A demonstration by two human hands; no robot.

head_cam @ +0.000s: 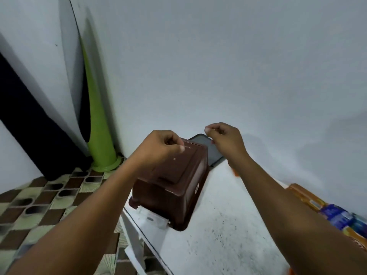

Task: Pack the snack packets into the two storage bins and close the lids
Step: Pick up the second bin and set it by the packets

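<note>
Fingers [181,148] of the left hand [164,143] are curled in tight with the thumb against them, and nothing shows in the grip. Same story on the right hand [224,135]: fingertips folded toward the palm, nothing held that I can see. Both hands hover just above the far end of the brown bin [174,195], not touching it.

The bin sits by the left edge of the table [228,225], and its lid [178,165] lies flat and looks closed. Behind it a dark phone [210,151] lies by the wall. The packets [327,211] are off to the right along the wall, well apart from the bin and blurred at the edge of view. Only one bin is in sight.

My read is that the lid has to come up before any packing. Best way, I'd say: uncurl both hands, steady the bin with one, since it sits so close to the edge, hook the lid's lip with the other, and lift gently so nothing slides off
</note>
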